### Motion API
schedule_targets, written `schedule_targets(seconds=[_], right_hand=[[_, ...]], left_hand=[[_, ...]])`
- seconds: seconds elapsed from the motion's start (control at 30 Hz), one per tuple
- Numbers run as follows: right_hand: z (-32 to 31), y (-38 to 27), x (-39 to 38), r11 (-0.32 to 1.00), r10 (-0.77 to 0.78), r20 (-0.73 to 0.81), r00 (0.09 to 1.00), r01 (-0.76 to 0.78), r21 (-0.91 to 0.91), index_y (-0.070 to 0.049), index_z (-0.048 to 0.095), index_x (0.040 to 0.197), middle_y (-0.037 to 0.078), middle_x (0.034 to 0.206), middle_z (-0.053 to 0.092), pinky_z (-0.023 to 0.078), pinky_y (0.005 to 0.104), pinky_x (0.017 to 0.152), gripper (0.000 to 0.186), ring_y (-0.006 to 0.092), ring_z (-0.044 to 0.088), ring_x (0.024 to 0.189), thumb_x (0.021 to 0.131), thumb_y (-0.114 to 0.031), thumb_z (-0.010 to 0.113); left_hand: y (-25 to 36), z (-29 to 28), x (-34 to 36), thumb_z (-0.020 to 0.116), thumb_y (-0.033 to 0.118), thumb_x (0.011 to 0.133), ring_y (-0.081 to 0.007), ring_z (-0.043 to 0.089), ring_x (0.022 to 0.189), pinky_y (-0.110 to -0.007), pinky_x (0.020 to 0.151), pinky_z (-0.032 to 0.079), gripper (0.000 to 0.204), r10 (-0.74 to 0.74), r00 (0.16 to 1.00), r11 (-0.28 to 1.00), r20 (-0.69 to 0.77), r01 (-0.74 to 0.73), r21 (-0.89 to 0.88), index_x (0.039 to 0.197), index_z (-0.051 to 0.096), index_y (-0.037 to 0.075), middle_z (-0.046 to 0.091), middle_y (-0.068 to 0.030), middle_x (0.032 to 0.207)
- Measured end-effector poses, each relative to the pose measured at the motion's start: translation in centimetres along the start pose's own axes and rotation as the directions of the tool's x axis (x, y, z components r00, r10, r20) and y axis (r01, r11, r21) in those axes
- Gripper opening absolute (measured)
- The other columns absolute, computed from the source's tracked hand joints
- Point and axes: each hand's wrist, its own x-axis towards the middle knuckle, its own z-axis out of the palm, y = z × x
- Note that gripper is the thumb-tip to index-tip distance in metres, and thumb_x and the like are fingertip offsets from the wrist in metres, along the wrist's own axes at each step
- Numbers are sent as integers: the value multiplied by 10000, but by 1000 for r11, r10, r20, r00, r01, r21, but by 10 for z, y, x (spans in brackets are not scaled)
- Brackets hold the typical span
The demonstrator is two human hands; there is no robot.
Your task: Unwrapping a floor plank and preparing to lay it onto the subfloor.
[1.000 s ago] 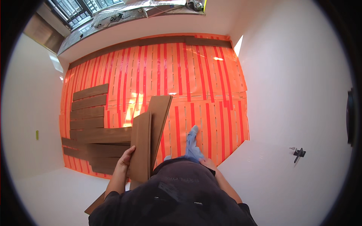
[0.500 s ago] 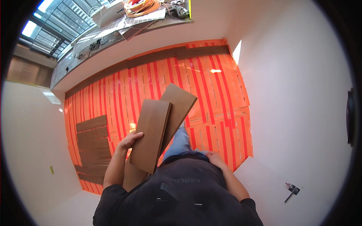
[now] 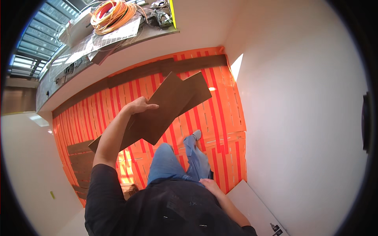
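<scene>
My left hand (image 3: 141, 107) is closed on brown planks (image 3: 157, 122), held at a slant above the floor in front of me, one board overlapping another. My right hand (image 3: 209, 185) rests at the waistband of my blue jeans (image 3: 163, 165), its fingers together on the cloth. Below me is orange underlay (image 3: 230, 114) with red strips. Brown boards (image 3: 80, 159) lie along its left side, and a plank row (image 3: 138, 69) runs along the far wall. More stacked boards (image 3: 129, 190) show low beside my left arm, partly hidden by my body.
A windowsill counter (image 3: 78, 59) at the upper left bears an orange cable coil (image 3: 110, 17), sheets and tools, beside a barred window (image 3: 39, 35). White walls (image 3: 299, 98) flank the floor. A white door (image 3: 252, 208) with a dark handle is at the lower right.
My left hand has moved up and forward, swinging the held planks toward the far side and tilting them rightward. My legs show more, one foot stretched forward, and my view has shifted.
</scene>
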Motion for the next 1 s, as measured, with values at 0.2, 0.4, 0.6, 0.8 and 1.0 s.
schedule_targets(seconds=[0.2,0.4,0.6,0.8,1.0], right_hand=[[-91,-78,88,998,20,252,967,-33,49,-29,694,1134,14,807,651,477,265,651,328,86,559,679,1031,-322,588],[-167,-74,289,732,120,-327,937,139,667,-33,658,1144,1,727,608,453,216,557,244,62,543,616,1059,-240,560],[-178,-30,456,611,233,-424,875,208,764,-21,634,1132,21,708,582,424,260,549,208,112,527,598,1057,-193,546],[-178,-36,580,621,141,-491,860,309,720,-15,629,1180,32,742,597,438,261,575,217,119,536,618,1052,-169,547],[-177,-68,629,598,74,-536,841,393,699,-29,660,1156,16,772,617,445,244,595,201,99,552,640,1045,-178,583]], left_hand=[[37,23,247,789,637,790,-281,699,1087,-392,957,520,720,-73,981,997,180,76,-13,1161,754,21,750,-160,1087],[15,96,538,774,659,787,-294,697,1097,-395,977,519,750,-13,969,999,245,3,41,1193,744,29,743,-170,1119],[3,161,738,756,709,764,-307,668,1153,-409,997,503,876,95,952,992,293,-114,49,1228,707,-33,707,-186,1213],[8,203,848,750,658,810,-306,657,1171,-439,989,496,841,123,910,989,396,-146,29,1279,675,-36,688,-171,1250],[-25,211,910,690,711,832,-322,608,1233,-441,1034,459,878,198,886,978,419,-206,-27,1268,672,-51,642,-194,1313]])
